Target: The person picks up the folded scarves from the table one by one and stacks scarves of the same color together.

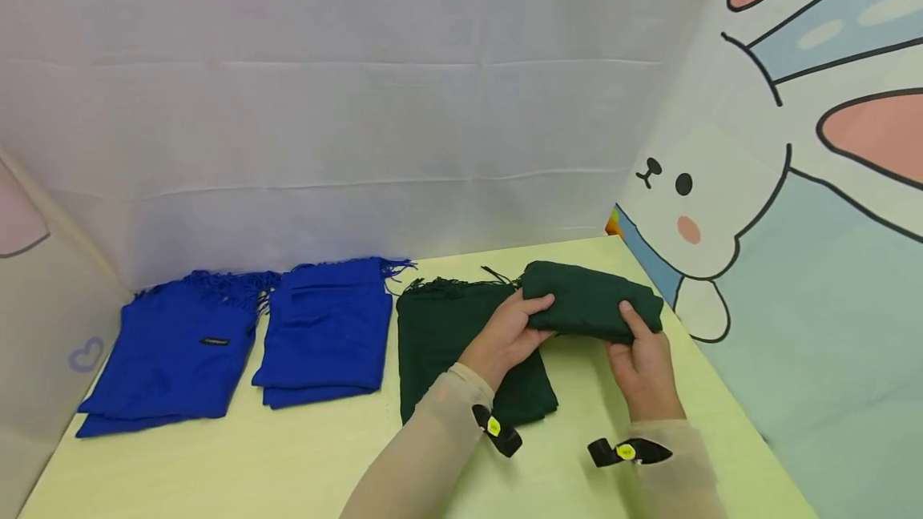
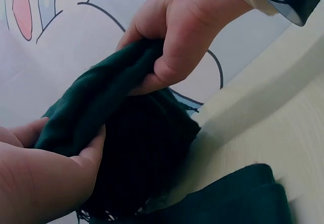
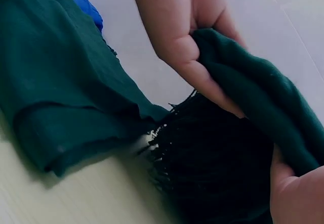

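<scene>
A folded dark green scarf [image 1: 594,300] is held up between both hands, close over the right side of the table. My left hand [image 1: 508,335] grips its left end, thumb on the near face and fingers behind. At the other end my right hand [image 1: 644,367] pinches it the same way. Dark fringe [image 3: 162,158] hangs beneath the scarf in the right wrist view. A second green scarf [image 1: 433,343], folded flat with fringe along its far edge, lies under and beside my left forearm.
Two blue folded scarves lie on the pale table [image 1: 317,455]: one with a dark label [image 1: 215,340] at far left, another [image 1: 328,335] nearer the middle. A white curtain [image 1: 346,118] rises behind, and a rabbit-print sheet [image 1: 721,215] stands along the right edge.
</scene>
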A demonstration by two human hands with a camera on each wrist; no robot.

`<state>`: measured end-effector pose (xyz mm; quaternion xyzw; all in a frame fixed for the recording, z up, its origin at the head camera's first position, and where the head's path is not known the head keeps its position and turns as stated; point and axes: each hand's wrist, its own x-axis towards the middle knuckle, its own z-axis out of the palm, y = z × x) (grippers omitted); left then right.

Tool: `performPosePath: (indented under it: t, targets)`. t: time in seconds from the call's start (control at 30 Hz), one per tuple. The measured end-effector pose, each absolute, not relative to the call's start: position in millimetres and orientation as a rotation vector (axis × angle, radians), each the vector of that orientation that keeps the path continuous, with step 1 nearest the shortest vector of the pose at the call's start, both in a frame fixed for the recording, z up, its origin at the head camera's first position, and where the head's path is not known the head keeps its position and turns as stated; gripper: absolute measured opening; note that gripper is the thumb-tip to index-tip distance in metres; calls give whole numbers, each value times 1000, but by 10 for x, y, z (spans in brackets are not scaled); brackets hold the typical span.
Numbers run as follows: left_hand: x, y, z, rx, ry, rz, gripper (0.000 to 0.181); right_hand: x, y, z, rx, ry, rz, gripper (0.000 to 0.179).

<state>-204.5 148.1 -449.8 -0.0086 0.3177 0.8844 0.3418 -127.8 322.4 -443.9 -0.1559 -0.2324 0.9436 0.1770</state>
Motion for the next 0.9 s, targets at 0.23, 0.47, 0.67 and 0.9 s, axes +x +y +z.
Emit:
performPosePath:
  t: [0.23, 0.47, 0.67, 0.9]
  targets:
    - [-2025, 1360, -4421, 87, 947, 2259, 60, -1217, 3045, -4389, -379, -608, 2586, 57]
    - [-2001, 1241, -4280, 222, 1040, 2241, 48, -1184, 2909, -4269, -247, -698, 2511, 61]
    - [-1962, 1176, -4156, 328, 1084, 2233, 43, -1160, 2872, -4175, -186, -687, 2506, 58]
    - [-1909, 1115, -4052, 404, 1116, 2230, 42, -1137, 2854, -4100, -143, -697, 2503, 53]
